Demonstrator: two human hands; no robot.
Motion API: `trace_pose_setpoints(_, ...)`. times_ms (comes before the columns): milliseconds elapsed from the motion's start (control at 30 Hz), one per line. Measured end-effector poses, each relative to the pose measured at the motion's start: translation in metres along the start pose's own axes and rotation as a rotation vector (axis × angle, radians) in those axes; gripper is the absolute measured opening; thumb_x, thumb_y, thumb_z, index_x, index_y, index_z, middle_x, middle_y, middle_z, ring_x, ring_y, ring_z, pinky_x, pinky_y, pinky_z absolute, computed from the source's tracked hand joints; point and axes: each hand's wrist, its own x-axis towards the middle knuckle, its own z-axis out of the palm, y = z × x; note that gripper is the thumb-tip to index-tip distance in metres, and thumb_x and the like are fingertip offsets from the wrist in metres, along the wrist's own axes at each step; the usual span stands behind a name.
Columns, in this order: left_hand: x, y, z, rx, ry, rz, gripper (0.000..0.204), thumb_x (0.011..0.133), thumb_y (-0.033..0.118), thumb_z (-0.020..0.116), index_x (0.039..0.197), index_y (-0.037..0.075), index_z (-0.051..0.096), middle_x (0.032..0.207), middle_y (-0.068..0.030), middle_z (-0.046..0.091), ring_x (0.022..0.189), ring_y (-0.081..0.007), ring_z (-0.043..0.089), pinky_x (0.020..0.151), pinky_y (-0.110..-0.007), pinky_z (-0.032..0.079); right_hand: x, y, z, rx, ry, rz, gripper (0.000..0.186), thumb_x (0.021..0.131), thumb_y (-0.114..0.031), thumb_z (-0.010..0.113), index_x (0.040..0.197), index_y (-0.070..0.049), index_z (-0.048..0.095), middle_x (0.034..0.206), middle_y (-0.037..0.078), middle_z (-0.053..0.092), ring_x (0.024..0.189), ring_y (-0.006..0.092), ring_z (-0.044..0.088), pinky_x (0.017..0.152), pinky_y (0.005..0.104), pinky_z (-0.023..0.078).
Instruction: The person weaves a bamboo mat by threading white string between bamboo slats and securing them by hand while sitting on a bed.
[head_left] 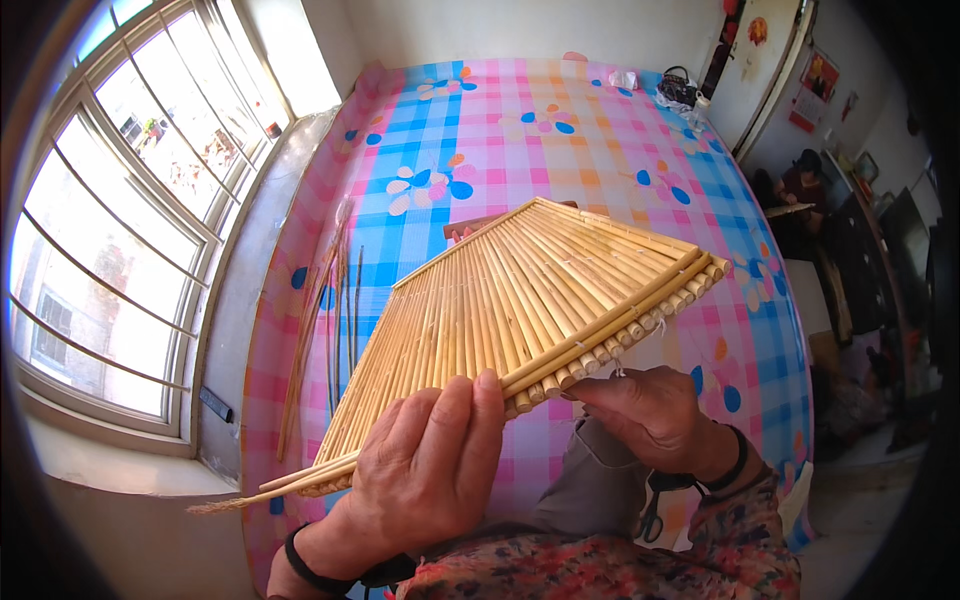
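A bed covered in a pink, blue and orange checked sheet [560, 150] fills the room beside a large barred window [120, 230]. Held up above the sheet is a fan-shaped mat of straw stalks [520, 300] — pale golden stems laid side by side, with a cross band of stalks bound along its right edge. The left hand [430, 460] closes on the mat's lower edge from below, fingers folded over the stems and thumb behind. The right hand [645, 410] pinches the bound edge at its lower end, fingertips pressed together, perhaps on a thin thread, though it is too fine to tell. Loose stalks [325, 320] lie on the sheet to the left, near the window. Scissors [652, 510] rest by the right wrist on the lap.
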Motion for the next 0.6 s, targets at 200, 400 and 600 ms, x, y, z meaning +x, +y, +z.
trace_pose_setpoints(200, -0.001, 0.0017, -0.0018, 0.017, 0.005, 0.013, 0.031, 0.08, 0.002, 0.062, 0.108, -0.014, 0.059, 0.09, -0.0177, 0.06, 0.07, -0.0219, 0.06, 0.055, -0.029, 0.05, -0.0008, 0.0004, 0.003, 0.021, 0.032, 0.004, 0.042, 0.079, 0.005, 0.066, 0.12, -0.002, 0.06, 0.068, 0.007, 0.06, 0.056, 0.0189, 0.062, 0.049, 0.0304, 0.05)
trace_pose_setpoints(400, -0.0047, 0.0057, -0.0012, -0.03, 0.0, -0.012, 0.034, 0.082, 0.004, 0.068, 0.109, -0.013, 0.058, 0.091, -0.0193, 0.061, 0.071, -0.0265, 0.062, 0.057, -0.034, 0.052, -0.0076, -0.0005, 0.0014, 0.043, -0.044, 0.049, 0.039, 0.079, 0.004, 0.067, 0.118, -0.002, 0.062, 0.076, 0.011, 0.065, 0.061, 0.0197, 0.065, 0.051, 0.031, 0.052)
trace_pose_setpoints(600, -0.0074, 0.0088, 0.0029, 0.017, 0.039, 0.032, 0.026, 0.084, 0.004, 0.063, 0.105, -0.011, 0.062, 0.088, -0.0157, 0.06, 0.069, -0.0192, 0.06, 0.052, -0.027, 0.048, -0.0053, -0.0064, 0.0026, -0.049, -0.044, 0.011, 0.035, 0.078, 0.002, 0.069, 0.113, -0.004, 0.066, 0.09, 0.016, 0.069, 0.076, 0.0246, 0.07, 0.065, 0.0323, 0.058)
